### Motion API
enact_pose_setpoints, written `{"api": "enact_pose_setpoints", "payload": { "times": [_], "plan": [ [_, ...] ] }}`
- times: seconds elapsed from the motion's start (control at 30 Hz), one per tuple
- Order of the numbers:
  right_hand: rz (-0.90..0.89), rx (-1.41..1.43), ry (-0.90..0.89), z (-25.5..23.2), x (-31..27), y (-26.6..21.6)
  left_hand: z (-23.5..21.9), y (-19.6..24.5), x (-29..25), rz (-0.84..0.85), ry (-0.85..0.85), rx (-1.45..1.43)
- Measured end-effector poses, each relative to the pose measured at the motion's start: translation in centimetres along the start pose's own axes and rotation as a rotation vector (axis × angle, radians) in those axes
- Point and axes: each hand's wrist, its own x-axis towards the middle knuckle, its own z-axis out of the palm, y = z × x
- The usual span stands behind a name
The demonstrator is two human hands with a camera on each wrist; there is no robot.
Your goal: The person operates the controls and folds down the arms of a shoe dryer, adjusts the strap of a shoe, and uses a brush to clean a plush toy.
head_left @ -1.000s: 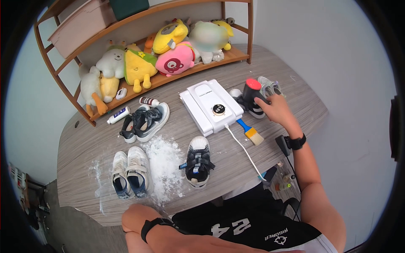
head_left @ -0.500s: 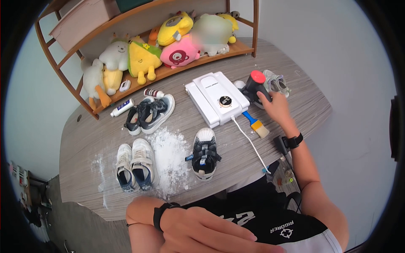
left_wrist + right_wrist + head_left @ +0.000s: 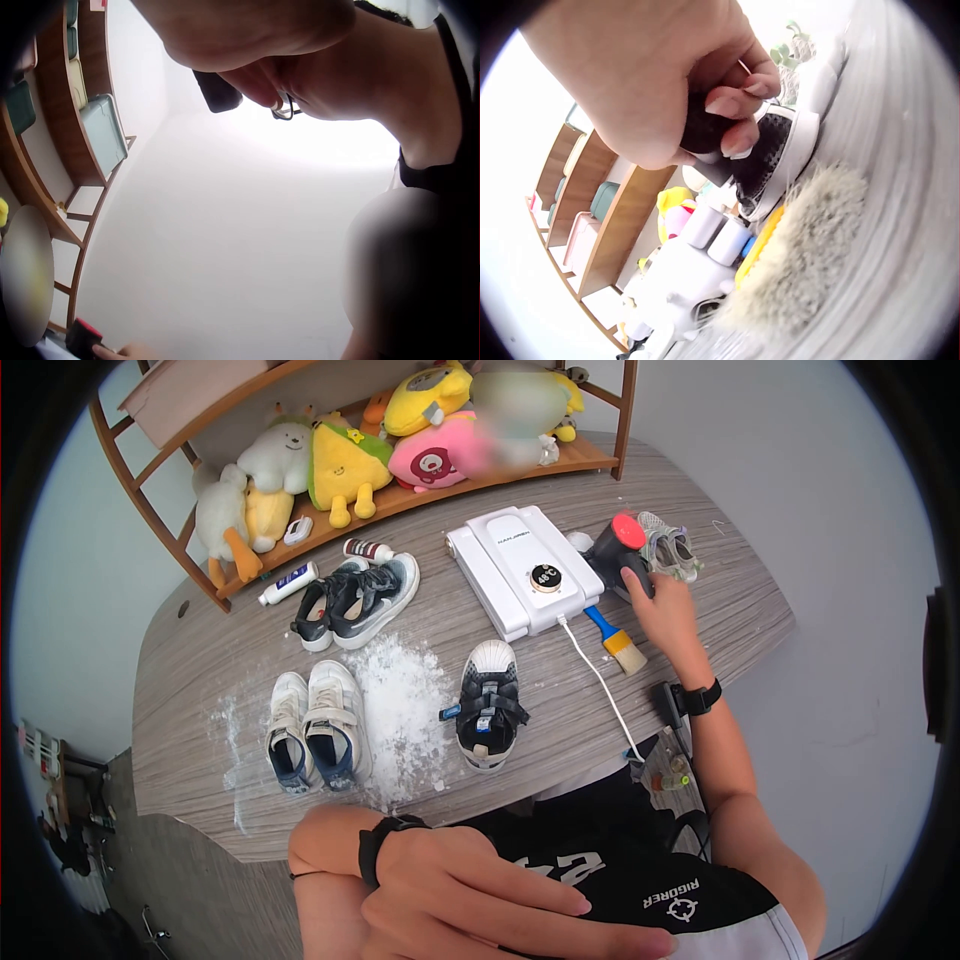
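Observation:
My right hand [image 3: 668, 622] grips the handle of a black handheld device with a round red end [image 3: 628, 532], at the right of the table. Curled fingers [image 3: 739, 139] wrap its dark handle in the right wrist view. Close behind the device, and partly hidden by it, is a black-and-white shoe [image 3: 780, 161]. My left hand [image 3: 470, 890] is in front of my shirt, fingers extended and holding nothing. A matching black-and-white shoe [image 3: 488, 705] rests on the table's front part. Near my right hand lies a blue-and-yellow paint brush [image 3: 622, 648].
A white box with a 48°C display [image 3: 525, 565] stands mid-table, its white cable running over the front edge. White powder [image 3: 395, 710] lies beside the white shoes [image 3: 325, 725]. Dark-and-white shoes [image 3: 365, 600], two bottles, grey shoes [image 3: 668, 545] and a plush-filled shelf [image 3: 400, 465] surround them.
My left hand has come further into view with its fingers spread forward. The head view has tilted down. My right hand keeps the device beside the same shoe.

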Motion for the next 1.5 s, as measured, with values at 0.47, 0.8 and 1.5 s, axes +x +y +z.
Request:
{"api": "enact_pose_setpoints", "payload": {
  "times": [0.47, 0.8, 1.5],
  "plan": [
    [0.038, -0.091, -0.047, -0.7, 0.8, -0.6, -0.1, -3.9, -0.6, 0.434, 0.05, 0.144],
    [0.083, 0.177, 0.086, -3.4, 2.7, 3.1, 0.0, -3.2, -0.4, 0.199, 0.036, 0.059],
    [0.152, -0.34, 0.073, -4.3, 5.7, 30.4, 0.6, -2.4, -1.8, 0.345, 0.13, 0.181]
  ]
}}
